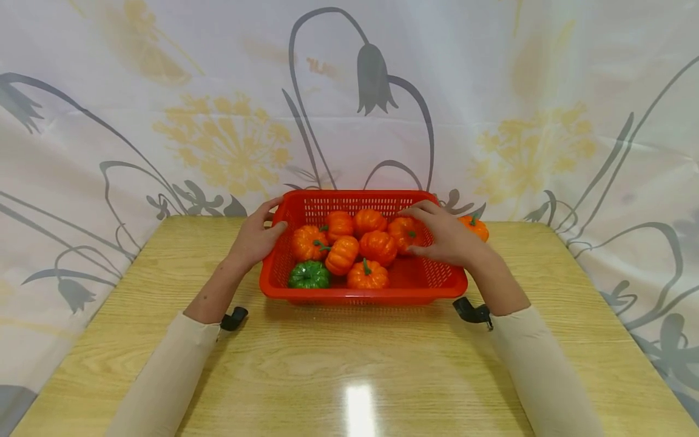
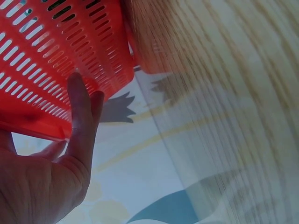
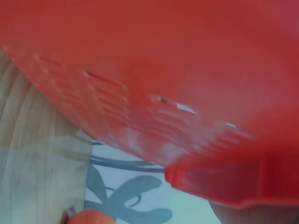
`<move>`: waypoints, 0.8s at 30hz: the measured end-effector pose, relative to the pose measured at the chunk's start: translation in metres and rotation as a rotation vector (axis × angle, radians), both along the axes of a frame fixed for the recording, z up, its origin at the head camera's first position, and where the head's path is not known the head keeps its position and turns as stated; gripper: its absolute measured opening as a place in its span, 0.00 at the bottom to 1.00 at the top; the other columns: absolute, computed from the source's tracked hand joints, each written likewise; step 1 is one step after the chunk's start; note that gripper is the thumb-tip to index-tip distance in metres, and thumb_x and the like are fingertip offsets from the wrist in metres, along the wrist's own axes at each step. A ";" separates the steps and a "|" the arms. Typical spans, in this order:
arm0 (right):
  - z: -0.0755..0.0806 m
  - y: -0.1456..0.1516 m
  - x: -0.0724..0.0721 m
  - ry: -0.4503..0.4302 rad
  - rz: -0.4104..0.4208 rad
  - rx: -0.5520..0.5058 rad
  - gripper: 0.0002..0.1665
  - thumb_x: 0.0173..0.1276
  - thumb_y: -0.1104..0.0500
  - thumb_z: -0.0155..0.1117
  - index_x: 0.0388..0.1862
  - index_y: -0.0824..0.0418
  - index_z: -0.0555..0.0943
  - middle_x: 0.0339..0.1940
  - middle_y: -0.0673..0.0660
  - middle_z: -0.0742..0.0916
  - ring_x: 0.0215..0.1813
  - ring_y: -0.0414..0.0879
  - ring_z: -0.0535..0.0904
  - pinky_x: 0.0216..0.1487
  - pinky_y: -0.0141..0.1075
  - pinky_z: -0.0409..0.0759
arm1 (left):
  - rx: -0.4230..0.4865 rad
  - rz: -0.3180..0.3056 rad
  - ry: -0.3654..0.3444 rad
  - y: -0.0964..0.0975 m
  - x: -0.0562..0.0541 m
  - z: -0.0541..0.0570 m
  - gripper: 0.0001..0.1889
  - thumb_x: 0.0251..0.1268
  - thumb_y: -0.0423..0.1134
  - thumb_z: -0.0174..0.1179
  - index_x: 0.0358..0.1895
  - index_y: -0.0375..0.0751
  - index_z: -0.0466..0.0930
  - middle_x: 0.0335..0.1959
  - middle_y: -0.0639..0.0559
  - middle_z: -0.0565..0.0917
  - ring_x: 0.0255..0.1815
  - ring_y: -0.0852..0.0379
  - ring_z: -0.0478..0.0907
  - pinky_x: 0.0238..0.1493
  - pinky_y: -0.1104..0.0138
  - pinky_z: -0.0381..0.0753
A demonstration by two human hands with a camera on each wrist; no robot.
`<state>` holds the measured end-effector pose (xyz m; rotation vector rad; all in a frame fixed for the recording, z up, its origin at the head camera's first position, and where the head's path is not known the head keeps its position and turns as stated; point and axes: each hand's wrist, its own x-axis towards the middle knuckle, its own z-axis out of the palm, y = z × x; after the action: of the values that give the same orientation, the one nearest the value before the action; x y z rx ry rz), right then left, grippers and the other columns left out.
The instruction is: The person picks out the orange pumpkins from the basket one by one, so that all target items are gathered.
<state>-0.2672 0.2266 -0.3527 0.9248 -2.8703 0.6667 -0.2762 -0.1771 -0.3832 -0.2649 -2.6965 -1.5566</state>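
Note:
A red plastic basket [image 1: 360, 293] with slotted walls stands on the table, holding several small orange pumpkins [image 1: 378, 247] and a green pumpkin [image 1: 309, 275]. My left hand [image 1: 256, 237] grips its left rim, thumb over the top. In the left wrist view, fingers [image 2: 80, 109] lie against the outer slotted wall. Reaching over the right rim, my right hand [image 1: 445, 237] has its thumb and fingers spread beside an orange pumpkin [image 1: 404, 233] inside; firm contact is not visible. The right wrist view shows mostly the basket's outer wall [image 3: 140, 70], hiding the fingertips.
Another orange pumpkin [image 1: 475, 228] lies outside the basket, behind my right hand. The wooden table [image 1: 306, 358] ends at a flower-patterned cloth [image 1: 229, 73] behind and at the sides. Black wrist devices [image 1: 471, 311] sit by both forearms.

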 end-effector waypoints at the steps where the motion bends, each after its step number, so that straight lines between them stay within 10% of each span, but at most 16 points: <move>1: -0.001 -0.002 0.000 -0.003 0.008 0.001 0.39 0.65 0.60 0.79 0.74 0.61 0.76 0.71 0.62 0.75 0.67 0.60 0.75 0.70 0.59 0.77 | 0.000 0.001 0.002 0.000 0.000 0.000 0.32 0.83 0.39 0.52 0.86 0.46 0.57 0.68 0.31 0.76 0.64 0.34 0.80 0.57 0.44 0.87; 24: -0.008 -0.014 -0.006 0.111 0.017 0.304 0.45 0.58 0.56 0.85 0.74 0.58 0.77 0.71 0.62 0.76 0.64 0.64 0.79 0.71 0.60 0.76 | 0.012 -0.009 -0.007 0.000 -0.001 0.000 0.33 0.83 0.38 0.51 0.86 0.46 0.56 0.68 0.30 0.76 0.63 0.34 0.80 0.56 0.44 0.87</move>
<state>-0.2732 0.2127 -0.3606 0.9844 -2.9137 0.1730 -0.2773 -0.1772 -0.3832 -0.2725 -2.6940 -1.5786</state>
